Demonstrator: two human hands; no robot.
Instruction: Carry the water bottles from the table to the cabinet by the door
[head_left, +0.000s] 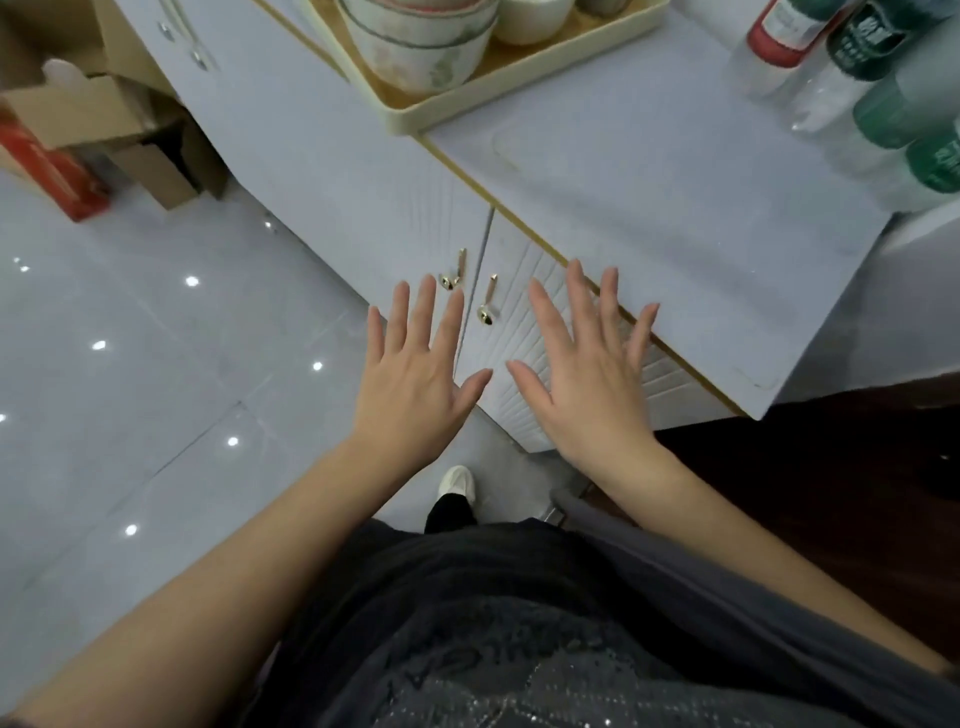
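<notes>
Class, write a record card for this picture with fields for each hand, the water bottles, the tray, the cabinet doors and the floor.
Left hand: open, fingers spread, holding nothing
Right hand: open, fingers spread, holding nothing
Water bottles: grouped at the far right of the cabinet top; green labels, one red
Tray: on the cabinet top, holding bowls
Cabinet doors: shut, two gold handles
Floor: cardboard boxes beside the cabinet

Bottles (852, 73) run off the top and right edges, so their tops are cut off, and the label print's too smeared to read. Bowls (421, 47) and tray (415, 111) get chopped up top too. Box (104, 114) is clipped on the left. My shirt (519, 623) hides most of my legs, just one shoe (457, 480) pokes out.
</notes>
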